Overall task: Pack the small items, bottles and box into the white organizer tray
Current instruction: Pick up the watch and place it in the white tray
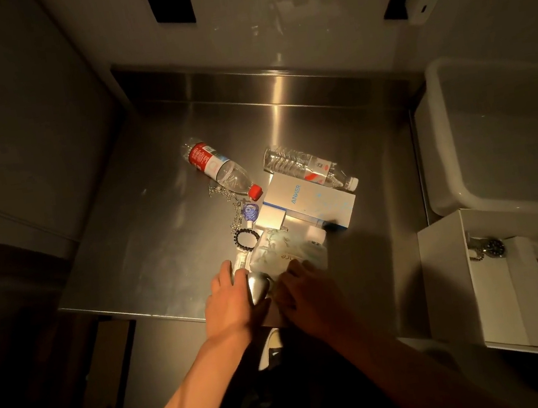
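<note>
On the steel table (163, 198) lie a red-label bottle (218, 169), a clear bottle (307, 167) and a white Anker box (308, 201). Nearer me are a metal chain (231, 205), a blue keychain charm (250, 212), a black bead bracelet (246, 236), a small white tube (239, 260) and a pale tissue pack (285, 253). My left hand (231, 299) lies at the table's near edge, its thumb curled round a silver oval object (258, 286). My right hand (304, 294), in shadow, touches the near edge of the tissue pack. The white organizer tray (451, 282) stands to the right with a watch (493, 247) inside.
A large white plastic bin (452, 143) sits behind the organizer tray, right of the table. A raised steel backsplash (243, 79) borders the table's far side. A dark cabinet wall stands to the left. The table's near edge runs just under my hands.
</note>
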Demonstrator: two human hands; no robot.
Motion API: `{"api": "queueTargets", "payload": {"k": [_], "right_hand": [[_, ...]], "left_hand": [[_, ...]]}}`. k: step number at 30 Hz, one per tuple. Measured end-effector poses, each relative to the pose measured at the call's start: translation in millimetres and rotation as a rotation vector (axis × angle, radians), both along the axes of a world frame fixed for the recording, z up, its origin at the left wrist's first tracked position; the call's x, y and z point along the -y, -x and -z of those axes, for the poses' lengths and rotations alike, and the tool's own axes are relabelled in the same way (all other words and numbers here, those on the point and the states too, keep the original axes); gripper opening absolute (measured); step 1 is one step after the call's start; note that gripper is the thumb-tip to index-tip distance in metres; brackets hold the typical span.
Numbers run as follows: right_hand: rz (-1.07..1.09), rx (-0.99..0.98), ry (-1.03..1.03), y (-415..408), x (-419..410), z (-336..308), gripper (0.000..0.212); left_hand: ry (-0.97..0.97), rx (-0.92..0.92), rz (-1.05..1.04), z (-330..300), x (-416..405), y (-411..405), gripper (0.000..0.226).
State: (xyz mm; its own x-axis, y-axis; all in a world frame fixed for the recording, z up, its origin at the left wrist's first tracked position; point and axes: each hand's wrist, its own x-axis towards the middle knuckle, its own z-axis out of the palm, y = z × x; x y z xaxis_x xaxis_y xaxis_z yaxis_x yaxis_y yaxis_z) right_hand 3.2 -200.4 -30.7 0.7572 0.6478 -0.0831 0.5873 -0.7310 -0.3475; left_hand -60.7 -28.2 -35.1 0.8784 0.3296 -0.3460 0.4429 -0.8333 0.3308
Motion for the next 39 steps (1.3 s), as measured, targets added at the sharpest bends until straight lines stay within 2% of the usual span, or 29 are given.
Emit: {"api": "queueTargets", "payload": {"k": [3, 7, 11, 15, 17, 21, 29, 33, 39], "right_hand": [[0.025, -0.02, -0.085, -1, -3, -7, 0.037], [0.085, -0.016, -0.185, -14, -1, -11, 0.031], [0.179, 0.027, -0.243, -38, 6, -5, 0.031], [0.296, -0.005, -0.177, -72, 12, 1, 0.026], [0.209, -0.049, -0.072, -86, 16, 3, 0.027], [0.035, -0.018, 0.006, -100, 18, 3, 0.016], [-0.039, -0.008, 0.217, -104, 14, 2, 0.029], [-0.034, 0.017, 0.205, -103, 15, 5, 0.029], [0.012, -0.024, 0.095, -100, 21, 4, 0.022]], "left_hand": [[-0.028, -0.025, 0.036, 5, -3, -10, 0.063], [-0.051, -0.038, 0.025, 10, -6, -20, 0.046], [-0.018, 0.003, -0.026, 14, -9, -20, 0.038], [-0.004, 0.002, -0.058, 11, -12, -21, 0.04], [0.011, -0.002, -0.078, 9, -14, -22, 0.043], [0.021, -0.015, -0.086, 6, -17, -23, 0.044], [-0.051, -0.018, -0.133, 3, -9, -31, 0.038], [-0.065, -0.001, -0.13, 4, -8, -32, 0.033], [-0.053, -0.016, -0.076, 2, -20, -31, 0.048]]}}
